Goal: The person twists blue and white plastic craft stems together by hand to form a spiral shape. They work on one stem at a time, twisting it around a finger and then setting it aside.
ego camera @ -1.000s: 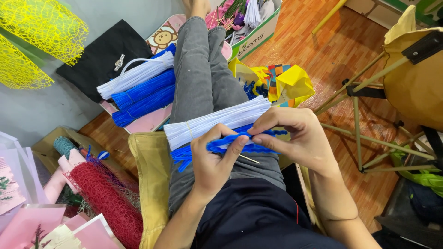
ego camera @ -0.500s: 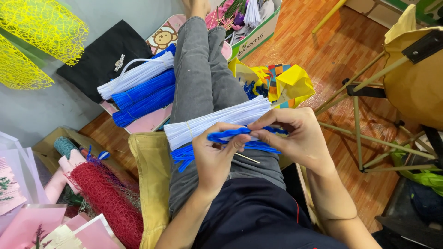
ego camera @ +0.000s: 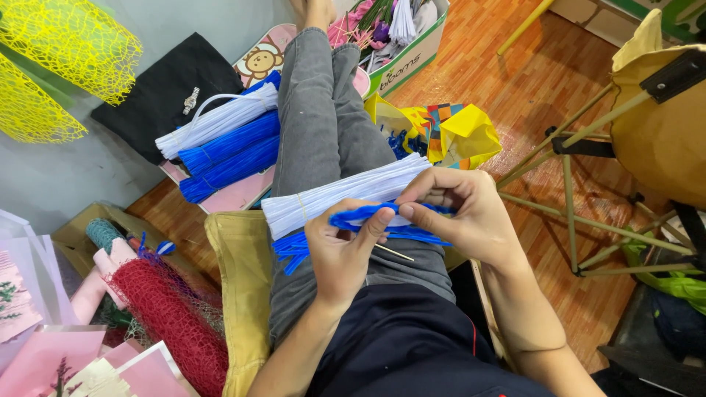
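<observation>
The person's outstretched legs in grey trousers (ego camera: 323, 125) carry the work, above a wooden plank floor (ego camera: 515, 81). Across the lap, near the hips, lies a banded bundle of white fuzzy pipe cleaners (ego camera: 338, 195), with a bundle of blue ones (ego camera: 294, 248) just beneath it. Over these, the left hand (ego camera: 340, 254) and the right hand (ego camera: 471, 217) both pinch a single bent blue pipe cleaner (ego camera: 360, 217), thumbs meeting at its middle. A thin wooden stick (ego camera: 393, 252) pokes out just under the left hand.
</observation>
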